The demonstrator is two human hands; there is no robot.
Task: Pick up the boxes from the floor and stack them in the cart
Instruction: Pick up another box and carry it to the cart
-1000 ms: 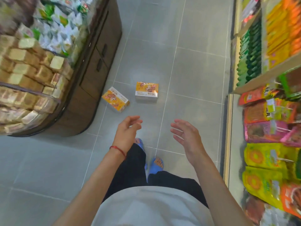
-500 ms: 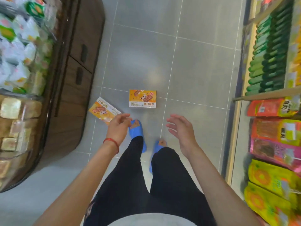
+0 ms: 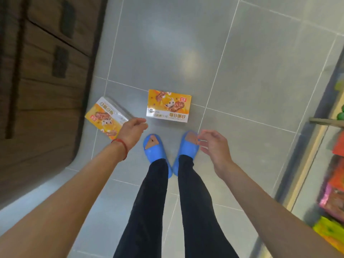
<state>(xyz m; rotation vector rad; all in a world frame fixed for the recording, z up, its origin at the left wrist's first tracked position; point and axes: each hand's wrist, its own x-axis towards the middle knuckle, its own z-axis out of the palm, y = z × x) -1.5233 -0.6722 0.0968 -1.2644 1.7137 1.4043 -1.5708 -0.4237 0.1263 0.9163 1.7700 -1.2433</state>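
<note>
- Two legs in black trousers (image 3: 154,211) stand in the lower middle, with both bare forearms reaching forward beside them.
- The feet wear blue slippers (image 3: 153,148) on the grey tile floor (image 3: 242,81).
- The right hand (image 3: 214,146) hangs over the right slipper, its fingers loosely bent, and it holds nothing.
- The left hand (image 3: 133,132), with a red cord at the wrist, is also loosely curled and holds nothing. It overlaps the near corner of the tilted box (image 3: 107,116); I cannot tell if it touches.
- The tilted box lies on the floor close to a wooden cabinet (image 3: 46,71).
- The flat box (image 3: 168,106) lies just ahead of the slippers, apart from the tilted one.
- A shelf (image 3: 316,146) with blurred colourful packets runs along the right edge.
</note>
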